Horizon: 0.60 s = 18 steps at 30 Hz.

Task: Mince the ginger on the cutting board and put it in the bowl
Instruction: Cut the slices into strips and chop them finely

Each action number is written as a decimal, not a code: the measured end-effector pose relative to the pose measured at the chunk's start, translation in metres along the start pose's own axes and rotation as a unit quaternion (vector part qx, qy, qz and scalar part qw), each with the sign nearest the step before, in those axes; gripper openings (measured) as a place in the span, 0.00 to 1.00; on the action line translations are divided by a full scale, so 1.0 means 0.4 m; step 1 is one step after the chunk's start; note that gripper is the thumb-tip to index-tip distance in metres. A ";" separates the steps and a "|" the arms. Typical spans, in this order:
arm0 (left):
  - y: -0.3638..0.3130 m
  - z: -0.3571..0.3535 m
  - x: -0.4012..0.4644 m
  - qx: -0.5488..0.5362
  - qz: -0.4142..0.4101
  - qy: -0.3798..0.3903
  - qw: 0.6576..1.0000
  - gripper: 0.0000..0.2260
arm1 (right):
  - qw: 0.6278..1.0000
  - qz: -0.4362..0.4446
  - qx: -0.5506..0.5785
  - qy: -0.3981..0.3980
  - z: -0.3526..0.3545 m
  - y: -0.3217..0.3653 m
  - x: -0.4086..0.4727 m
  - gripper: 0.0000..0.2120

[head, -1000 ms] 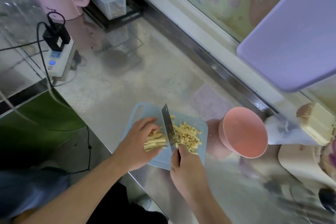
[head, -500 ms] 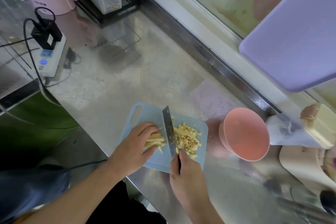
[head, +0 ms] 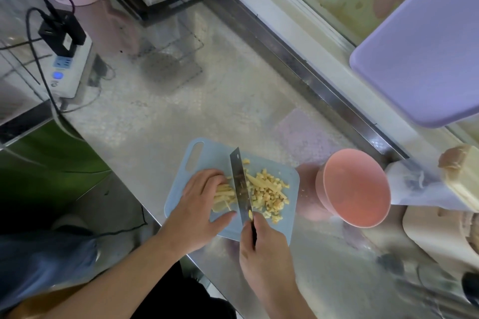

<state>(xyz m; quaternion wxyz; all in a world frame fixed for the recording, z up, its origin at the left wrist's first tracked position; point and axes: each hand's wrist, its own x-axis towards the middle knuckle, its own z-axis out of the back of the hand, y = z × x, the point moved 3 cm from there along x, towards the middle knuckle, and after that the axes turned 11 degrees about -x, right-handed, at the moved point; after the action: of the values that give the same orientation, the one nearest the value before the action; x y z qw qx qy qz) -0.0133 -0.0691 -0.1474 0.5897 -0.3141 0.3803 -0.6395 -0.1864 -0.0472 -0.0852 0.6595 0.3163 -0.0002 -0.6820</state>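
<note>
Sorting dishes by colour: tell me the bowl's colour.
Pink, inside and out; the bowl shows in the head view, right of the cutting board.

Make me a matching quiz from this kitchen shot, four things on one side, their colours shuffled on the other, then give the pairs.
Things:
1. cutting board
2. bowl
3. ginger
4. power strip

Colours:
A. pale yellow
B. white
C. light blue
D. pink

Pairs: 1-C, 2-D, 3-A, 4-B
</note>
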 end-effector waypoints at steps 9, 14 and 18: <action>-0.003 0.007 0.015 0.043 -0.025 0.002 0.999 0.16 | 0.999 0.016 -0.032 0.006 0.011 -0.011 -0.002 0.10; 0.000 0.029 0.013 0.040 -0.022 0.030 0.998 0.22 | 1.000 -0.004 -0.016 -0.003 0.024 -0.009 -0.001 0.16; -0.005 0.034 0.014 0.039 -0.016 0.007 0.999 0.18 | 1.000 -0.010 -0.005 0.004 0.019 -0.001 -0.002 0.17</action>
<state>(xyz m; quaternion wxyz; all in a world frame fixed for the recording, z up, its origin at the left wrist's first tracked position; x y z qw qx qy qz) -0.0034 -0.0763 -0.1388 0.5883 -0.2926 0.3539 -0.6657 -0.1901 -0.0494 -0.0791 0.6541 0.3156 0.0096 -0.6874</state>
